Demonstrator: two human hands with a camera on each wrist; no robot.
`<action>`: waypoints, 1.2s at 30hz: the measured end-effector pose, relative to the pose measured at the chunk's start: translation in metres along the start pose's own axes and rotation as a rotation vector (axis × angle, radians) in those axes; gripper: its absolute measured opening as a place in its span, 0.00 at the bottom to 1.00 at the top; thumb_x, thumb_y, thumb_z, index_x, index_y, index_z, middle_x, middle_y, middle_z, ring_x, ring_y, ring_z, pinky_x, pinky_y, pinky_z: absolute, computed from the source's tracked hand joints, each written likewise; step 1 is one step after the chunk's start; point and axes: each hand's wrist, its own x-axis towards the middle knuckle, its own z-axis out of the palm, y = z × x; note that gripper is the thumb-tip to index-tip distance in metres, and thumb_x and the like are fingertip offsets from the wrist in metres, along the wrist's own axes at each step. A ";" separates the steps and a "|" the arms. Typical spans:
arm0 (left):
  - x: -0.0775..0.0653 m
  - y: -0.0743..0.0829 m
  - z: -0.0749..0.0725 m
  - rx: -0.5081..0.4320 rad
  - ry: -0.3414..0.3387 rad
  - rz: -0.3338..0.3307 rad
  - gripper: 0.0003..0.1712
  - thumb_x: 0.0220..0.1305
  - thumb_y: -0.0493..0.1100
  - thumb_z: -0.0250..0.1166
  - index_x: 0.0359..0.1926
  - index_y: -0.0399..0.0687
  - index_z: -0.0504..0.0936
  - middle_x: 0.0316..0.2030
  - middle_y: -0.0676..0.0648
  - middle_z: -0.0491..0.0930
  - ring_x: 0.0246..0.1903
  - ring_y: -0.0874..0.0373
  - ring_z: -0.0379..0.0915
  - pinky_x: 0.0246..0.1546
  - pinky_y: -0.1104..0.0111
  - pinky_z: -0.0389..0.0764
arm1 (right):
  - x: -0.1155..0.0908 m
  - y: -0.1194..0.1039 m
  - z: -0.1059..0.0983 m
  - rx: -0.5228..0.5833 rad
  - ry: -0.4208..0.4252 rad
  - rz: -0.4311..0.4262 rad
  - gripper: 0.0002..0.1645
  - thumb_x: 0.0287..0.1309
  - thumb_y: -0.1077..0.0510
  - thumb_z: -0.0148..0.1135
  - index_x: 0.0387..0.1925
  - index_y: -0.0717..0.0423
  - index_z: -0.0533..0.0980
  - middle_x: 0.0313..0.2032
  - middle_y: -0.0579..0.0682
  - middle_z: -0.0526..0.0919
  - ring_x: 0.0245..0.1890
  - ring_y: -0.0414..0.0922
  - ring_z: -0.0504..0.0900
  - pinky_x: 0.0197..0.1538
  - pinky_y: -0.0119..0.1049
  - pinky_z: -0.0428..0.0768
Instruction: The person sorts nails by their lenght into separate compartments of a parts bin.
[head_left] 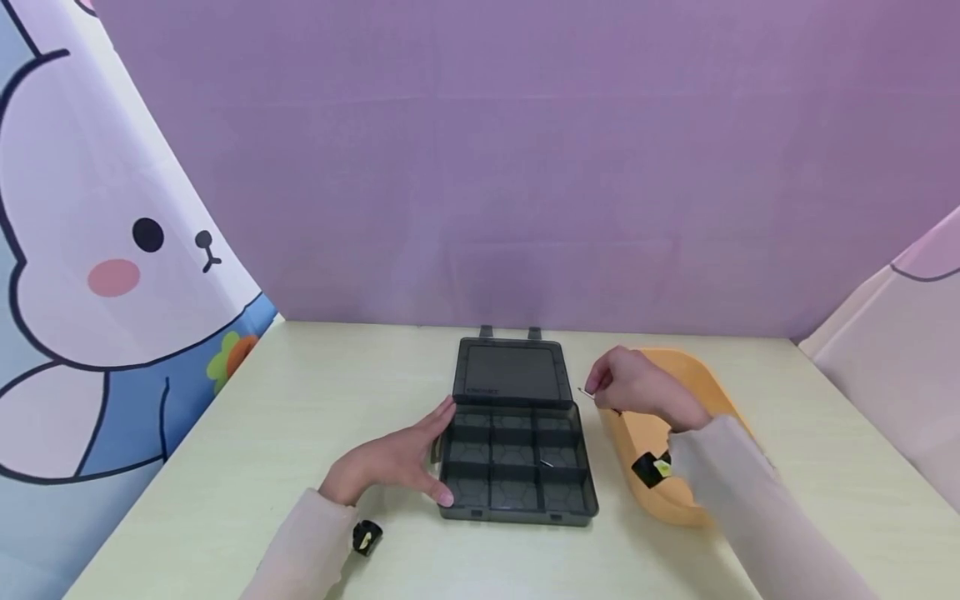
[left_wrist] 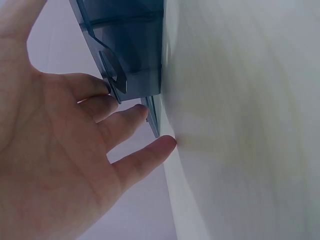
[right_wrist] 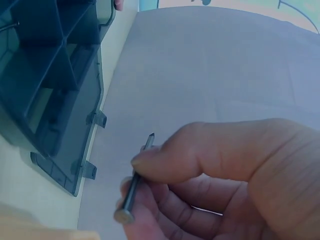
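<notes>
A dark translucent compartment box (head_left: 517,517) lies on the table with its lid (head_left: 513,372) folded back, away from the person. One nail (head_left: 547,463) rests in the right-hand compartment of the middle row. The left hand (head_left: 401,454) spreads along the box's left side, thumb at the near corner and fingertips at the side wall by a latch (left_wrist: 114,75). Right of the box, the right hand (head_left: 637,383) pinches a nail (right_wrist: 132,192) between thumb and fingers, point up and flat head down in the right wrist view. A thin shiny edge (right_wrist: 207,211) shows between its curled fingers.
An orange-yellow tray (head_left: 693,371) stands right of the box, under the right hand and forearm; the arm hides part of its inside. Light wooden table (head_left: 360,358) surrounds both. A purple cloth (head_left: 480,167) hangs behind the table, a cartoon-printed one (head_left: 67,208) at left.
</notes>
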 end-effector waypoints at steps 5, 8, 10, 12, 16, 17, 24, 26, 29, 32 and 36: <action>0.001 -0.001 0.000 0.007 -0.003 -0.012 0.71 0.46 0.57 0.75 0.74 0.35 0.35 0.75 0.40 0.27 0.74 0.43 0.31 0.69 0.48 0.53 | 0.000 -0.001 0.009 0.000 0.006 -0.041 0.06 0.49 0.71 0.58 0.29 0.62 0.79 0.21 0.50 0.78 0.17 0.40 0.72 0.26 0.34 0.75; 0.002 -0.002 0.000 0.011 -0.002 -0.018 0.71 0.46 0.57 0.75 0.74 0.36 0.34 0.75 0.41 0.27 0.74 0.43 0.31 0.69 0.48 0.53 | 0.001 -0.002 0.015 -0.003 0.009 -0.056 0.06 0.48 0.71 0.58 0.28 0.62 0.80 0.22 0.49 0.79 0.16 0.40 0.72 0.26 0.33 0.75; 0.003 -0.003 -0.001 0.014 -0.001 -0.024 0.71 0.46 0.57 0.76 0.74 0.37 0.34 0.75 0.42 0.27 0.74 0.44 0.31 0.69 0.48 0.53 | 0.001 -0.003 0.018 -0.007 0.007 -0.051 0.06 0.48 0.71 0.59 0.28 0.62 0.80 0.23 0.49 0.79 0.17 0.40 0.72 0.26 0.33 0.75; 0.003 -0.004 -0.001 0.013 -0.002 -0.024 0.71 0.46 0.56 0.76 0.74 0.37 0.35 0.75 0.42 0.26 0.74 0.44 0.30 0.69 0.49 0.53 | 0.001 -0.004 0.021 -0.007 0.005 -0.047 0.06 0.47 0.71 0.60 0.28 0.62 0.80 0.24 0.49 0.79 0.19 0.41 0.72 0.27 0.32 0.74; 0.004 -0.006 0.000 0.013 -0.004 -0.021 0.71 0.46 0.55 0.76 0.74 0.37 0.34 0.75 0.42 0.26 0.74 0.44 0.30 0.69 0.49 0.52 | 0.001 -0.006 0.027 -0.005 0.000 -0.046 0.06 0.47 0.72 0.61 0.27 0.61 0.80 0.24 0.49 0.80 0.20 0.41 0.72 0.27 0.32 0.74; 0.004 -0.005 0.000 0.011 -0.004 -0.020 0.71 0.46 0.55 0.76 0.74 0.37 0.34 0.75 0.42 0.26 0.74 0.44 0.30 0.69 0.48 0.52 | 0.001 -0.006 0.029 -0.008 0.000 -0.048 0.06 0.47 0.72 0.61 0.27 0.61 0.80 0.24 0.49 0.80 0.19 0.41 0.72 0.27 0.32 0.74; 0.004 -0.005 0.000 0.013 -0.005 -0.013 0.71 0.46 0.55 0.76 0.74 0.37 0.34 0.75 0.41 0.27 0.74 0.43 0.31 0.69 0.48 0.53 | 0.005 -0.010 0.038 -0.013 -0.008 -0.040 0.06 0.48 0.72 0.61 0.27 0.61 0.80 0.23 0.48 0.79 0.20 0.41 0.71 0.26 0.32 0.73; 0.004 -0.005 0.000 0.014 -0.003 -0.012 0.71 0.46 0.55 0.76 0.74 0.37 0.35 0.75 0.40 0.27 0.74 0.43 0.30 0.69 0.48 0.52 | 0.006 -0.011 0.041 -0.002 -0.021 -0.022 0.07 0.48 0.72 0.60 0.28 0.61 0.80 0.23 0.48 0.79 0.20 0.42 0.71 0.26 0.31 0.72; 0.004 -0.005 0.000 0.011 -0.003 -0.014 0.71 0.46 0.55 0.76 0.74 0.37 0.35 0.75 0.41 0.27 0.74 0.43 0.30 0.70 0.48 0.52 | 0.008 -0.011 0.045 -0.003 -0.033 0.010 0.08 0.47 0.72 0.60 0.29 0.61 0.80 0.24 0.48 0.79 0.21 0.42 0.71 0.27 0.31 0.72; 0.005 -0.005 0.000 0.012 -0.003 -0.014 0.71 0.46 0.55 0.76 0.74 0.37 0.35 0.75 0.42 0.27 0.74 0.44 0.30 0.70 0.48 0.52 | 0.009 -0.012 0.048 -0.028 -0.040 0.031 0.07 0.47 0.71 0.62 0.29 0.60 0.81 0.24 0.47 0.80 0.22 0.42 0.72 0.28 0.31 0.72; 0.005 -0.005 0.000 0.015 0.000 -0.016 0.71 0.46 0.54 0.76 0.74 0.37 0.35 0.75 0.41 0.28 0.74 0.44 0.31 0.69 0.48 0.52 | 0.009 -0.012 0.051 -0.037 -0.046 0.028 0.07 0.47 0.71 0.63 0.29 0.60 0.81 0.24 0.47 0.80 0.22 0.42 0.73 0.28 0.31 0.73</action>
